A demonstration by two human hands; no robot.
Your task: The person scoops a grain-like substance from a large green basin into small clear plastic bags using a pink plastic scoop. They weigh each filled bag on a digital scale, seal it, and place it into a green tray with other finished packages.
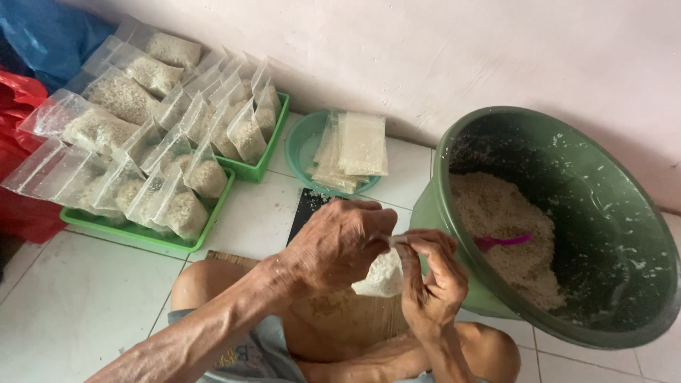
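Observation:
My left hand [339, 245] and my right hand [430, 280] meet in front of me over my knees. Between them they pinch the top edge of a small clear plastic bag [381, 275] part filled with pale crumbly grain. The bag hangs below my fingers. Just to the right stands a big dark green basin [624, 213], tilted toward me. It holds a heap of the same pale grain [507, 234] with a pink spoon [502, 241] lying in it.
Two green trays [152, 241] at the left hold several filled clear bags leaning in rows. A teal plate [298, 145] carries a stack of flat empty bags [353, 149]. A dark flat object [306, 209] lies on the white tiled floor. Red and blue plastic sacks sit far left.

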